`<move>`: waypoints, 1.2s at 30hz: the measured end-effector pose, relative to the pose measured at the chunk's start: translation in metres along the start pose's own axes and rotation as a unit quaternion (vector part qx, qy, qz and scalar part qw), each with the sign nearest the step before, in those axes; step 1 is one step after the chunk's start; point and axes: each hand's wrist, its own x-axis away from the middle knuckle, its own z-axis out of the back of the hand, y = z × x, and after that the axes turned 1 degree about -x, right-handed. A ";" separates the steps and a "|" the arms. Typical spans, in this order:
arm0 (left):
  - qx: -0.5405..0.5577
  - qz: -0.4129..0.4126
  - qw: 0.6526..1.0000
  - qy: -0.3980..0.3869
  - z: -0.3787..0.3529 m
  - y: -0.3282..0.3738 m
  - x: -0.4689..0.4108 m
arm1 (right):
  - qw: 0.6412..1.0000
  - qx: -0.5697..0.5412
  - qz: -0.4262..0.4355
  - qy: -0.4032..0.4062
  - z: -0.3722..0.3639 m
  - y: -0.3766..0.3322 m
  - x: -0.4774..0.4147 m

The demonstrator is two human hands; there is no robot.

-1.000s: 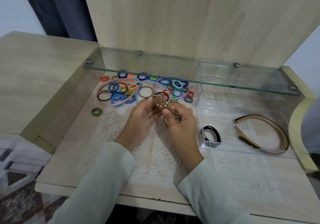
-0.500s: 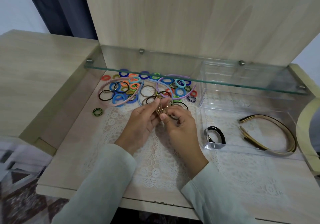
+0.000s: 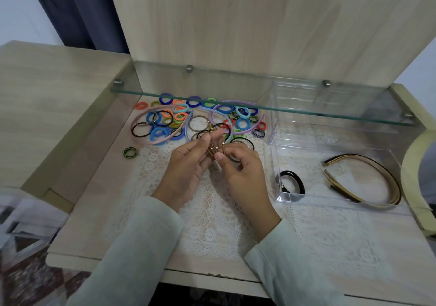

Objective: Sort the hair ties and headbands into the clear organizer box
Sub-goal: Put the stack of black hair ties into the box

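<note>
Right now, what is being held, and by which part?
A bunch of brown hair ties, pinched between both hands: the left hand at its upper end, the right hand at its lower end.

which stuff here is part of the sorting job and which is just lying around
In the job: brown hair ties pinched by left hand and right hand; loose pile of hair ties; pastel headbands; clear organizer box holding black hair ties and tan headbands.
Just there: glass shelf; lace mat; dark curtain.

The one camera sits on my head, looking forward and down, close over my left hand [image 3: 187, 164] and right hand [image 3: 244, 172]; its wide angle takes in table [image 3: 87, 213] and shelf [image 3: 236, 88].
</note>
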 end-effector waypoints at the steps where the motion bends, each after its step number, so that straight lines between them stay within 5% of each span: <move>1: 0.000 0.000 1.000 0.000 0.000 0.000 0.000 | 1.000 -0.003 -0.002 0.000 0.000 0.000 0.000; 36: 0.014 0.010 1.000 0.010 -0.001 0.001 0.001 | 1.000 0.014 -0.005 -0.005 0.000 0.002 0.000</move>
